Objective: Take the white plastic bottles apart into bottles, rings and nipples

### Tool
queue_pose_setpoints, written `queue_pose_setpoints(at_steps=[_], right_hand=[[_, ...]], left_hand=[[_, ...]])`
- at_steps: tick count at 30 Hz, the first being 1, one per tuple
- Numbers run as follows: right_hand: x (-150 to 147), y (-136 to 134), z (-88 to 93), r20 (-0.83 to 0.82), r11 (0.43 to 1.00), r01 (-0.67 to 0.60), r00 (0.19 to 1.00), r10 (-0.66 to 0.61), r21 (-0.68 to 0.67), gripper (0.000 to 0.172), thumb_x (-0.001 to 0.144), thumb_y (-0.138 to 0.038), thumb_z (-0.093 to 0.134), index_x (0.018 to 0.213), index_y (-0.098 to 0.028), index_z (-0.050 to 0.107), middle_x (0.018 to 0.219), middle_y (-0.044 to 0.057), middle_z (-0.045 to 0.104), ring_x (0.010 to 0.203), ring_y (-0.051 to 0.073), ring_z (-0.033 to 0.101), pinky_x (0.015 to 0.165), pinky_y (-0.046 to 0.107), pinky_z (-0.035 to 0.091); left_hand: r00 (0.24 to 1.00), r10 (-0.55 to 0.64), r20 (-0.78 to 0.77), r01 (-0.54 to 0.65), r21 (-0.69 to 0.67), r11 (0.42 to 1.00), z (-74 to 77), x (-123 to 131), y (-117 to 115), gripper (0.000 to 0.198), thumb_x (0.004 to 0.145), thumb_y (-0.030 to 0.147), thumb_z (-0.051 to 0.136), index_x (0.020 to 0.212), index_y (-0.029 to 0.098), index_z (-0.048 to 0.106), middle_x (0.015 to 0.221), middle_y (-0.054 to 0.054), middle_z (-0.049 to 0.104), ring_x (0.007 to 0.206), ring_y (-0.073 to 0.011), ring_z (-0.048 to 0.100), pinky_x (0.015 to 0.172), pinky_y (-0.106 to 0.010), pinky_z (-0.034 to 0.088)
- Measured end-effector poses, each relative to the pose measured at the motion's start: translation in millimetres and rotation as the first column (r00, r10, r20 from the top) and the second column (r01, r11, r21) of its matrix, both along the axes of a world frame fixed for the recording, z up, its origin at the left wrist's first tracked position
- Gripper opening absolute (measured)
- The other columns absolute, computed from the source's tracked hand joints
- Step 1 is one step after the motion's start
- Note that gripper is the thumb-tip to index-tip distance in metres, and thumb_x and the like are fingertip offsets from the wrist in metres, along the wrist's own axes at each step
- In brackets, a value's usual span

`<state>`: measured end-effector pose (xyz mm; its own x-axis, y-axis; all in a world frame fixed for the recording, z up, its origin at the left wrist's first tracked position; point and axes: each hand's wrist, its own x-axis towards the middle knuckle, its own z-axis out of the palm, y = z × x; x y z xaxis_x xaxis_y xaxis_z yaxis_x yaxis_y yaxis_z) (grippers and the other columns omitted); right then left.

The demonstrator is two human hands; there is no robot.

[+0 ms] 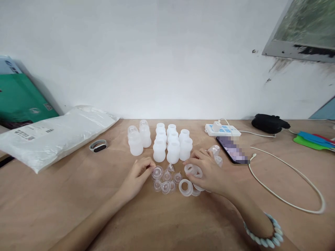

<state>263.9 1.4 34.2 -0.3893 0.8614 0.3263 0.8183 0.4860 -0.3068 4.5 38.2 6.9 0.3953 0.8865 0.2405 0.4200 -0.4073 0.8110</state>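
My left hand [139, 175] pinches the rim of a clear silicone bottle nipple [157, 172] at the left of a loose group of nipples [165, 187]. My right hand [209, 171] is closed, thumb and fingers around a translucent bottle collar ring [190, 169]. More rings lie beneath this hand, partly hidden, with another collar ring [186, 188] in front of them. Behind both hands stand several open white baby bottles [173, 152]. To their left are capped bottles [136, 146] with clear domes. Clear caps [215, 150] lie beyond my right hand, partly covered.
A white plastic parcel [56, 134] and a fitness band [98, 146] lie left on the brown table. To the right are a phone [231, 150], a power strip [222, 130], a looped white cable [282, 202] and a black pouch [269, 123]. A wall rises behind.
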Motion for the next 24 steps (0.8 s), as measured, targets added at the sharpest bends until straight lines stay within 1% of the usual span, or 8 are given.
queue_pose_setpoints(at_steps=[4,8,10,12,14,16,19,24], right_hand=[[0,-2,0.8,0.03,0.999,-0.01,1.0,0.011,-0.035,0.017,0.079,-0.023,0.066,0.095,-0.02,0.072,0.097,0.006,0.063,0.094,0.025,0.05,0.089,0.047,0.035],[-2,-3,2.5,0.051,0.998,-0.008,0.999,0.011,-0.068,0.018,0.079,-0.024,0.067,0.096,-0.021,0.073,0.095,0.006,0.062,0.093,0.025,0.05,0.089,0.047,0.036],[-2,-3,3.1,0.058,0.997,-0.005,0.998,0.009,-0.079,0.019,0.08,-0.024,0.066,0.098,-0.021,0.072,0.094,0.006,0.062,0.094,0.026,0.05,0.089,0.048,0.036],[-2,-3,3.0,0.061,0.997,-0.002,0.998,0.007,-0.081,0.019,0.08,-0.025,0.067,0.098,-0.021,0.072,0.095,0.006,0.062,0.094,0.026,0.05,0.089,0.048,0.036],[-2,-3,2.4,0.058,0.998,-0.002,0.998,0.006,-0.07,0.019,0.079,-0.025,0.068,0.098,-0.021,0.072,0.097,0.006,0.062,0.095,0.026,0.05,0.089,0.048,0.036],[-1,-3,1.6,0.054,0.998,-0.005,0.999,0.009,-0.06,0.019,0.079,-0.025,0.068,0.097,-0.021,0.071,0.098,0.006,0.062,0.095,0.026,0.051,0.09,0.048,0.036],[-1,-3,1.0,0.057,0.998,-0.009,0.998,0.012,-0.058,0.019,0.08,-0.026,0.068,0.098,-0.022,0.071,0.096,0.006,0.062,0.095,0.026,0.051,0.09,0.049,0.036],[-2,-3,1.5,0.065,0.998,-0.011,0.998,0.015,-0.069,0.018,0.08,-0.026,0.068,0.098,-0.022,0.071,0.096,0.006,0.061,0.096,0.026,0.051,0.09,0.049,0.036]], left_hand=[[0.977,0.018,-0.21,0.005,0.105,0.994,1.7,0,-2,0.031,0.093,0.033,0.044,0.067,0.019,0.054,0.071,0.0,0.06,0.075,-0.0204,0.055,0.082,-0.034,0.034],[0.981,0.069,-0.181,-0.047,0.12,0.992,0.7,3,-5,0.032,0.095,0.034,0.044,0.069,0.019,0.057,0.07,0.001,0.062,0.071,-0.0194,0.056,0.079,-0.034,0.034],[0.979,0.113,-0.167,-0.075,0.216,0.973,1.1,4,-8,0.032,0.097,0.034,0.044,0.072,0.02,0.058,0.07,0.001,0.062,0.069,-0.0184,0.055,0.076,-0.033,0.033],[0.969,0.153,-0.195,-0.069,0.378,0.923,2.3,3,-10,0.029,0.097,0.032,0.045,0.075,0.02,0.061,0.071,0.001,0.063,0.069,-0.0179,0.055,0.073,-0.033,0.03],[0.955,0.177,-0.239,-0.02,0.542,0.84,3.1,1,-12,0.025,0.097,0.027,0.047,0.079,0.021,0.064,0.073,0.0,0.067,0.07,-0.0175,0.055,0.07,-0.033,0.027],[0.939,0.195,-0.283,0.042,0.658,0.751,2.5,-1,-13,0.023,0.097,0.021,0.048,0.084,0.021,0.066,0.076,0.0,0.07,0.07,-0.0174,0.056,0.067,-0.034,0.024],[0.922,0.224,-0.316,0.094,0.744,0.661,-0.1,-2,-13,0.024,0.099,0.017,0.046,0.089,0.021,0.067,0.077,-0.001,0.073,0.069,-0.0176,0.056,0.066,-0.034,0.023],[0.902,0.295,-0.316,0.09,0.805,0.587,-1.7,3,-12,0.021,0.099,0.016,0.048,0.093,0.019,0.067,0.081,-0.002,0.074,0.073,-0.0189,0.058,0.067,-0.035,0.024]])
